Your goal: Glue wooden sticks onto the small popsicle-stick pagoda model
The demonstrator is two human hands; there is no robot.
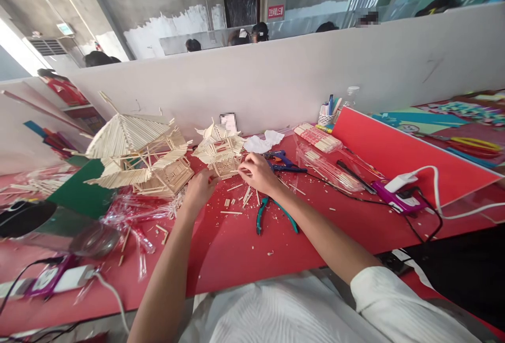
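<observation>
I had left hand (199, 191) and right hand (256, 172) half-curled, grip unclear, at small stick pavilion (221, 154) just beyond them on tabletop (232, 251); it looked light, stiff, fragile-roofed, best held by its lower walls.

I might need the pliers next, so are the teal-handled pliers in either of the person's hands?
No, the teal-handled pliers lie on the red table, apart from both hands.
</observation>
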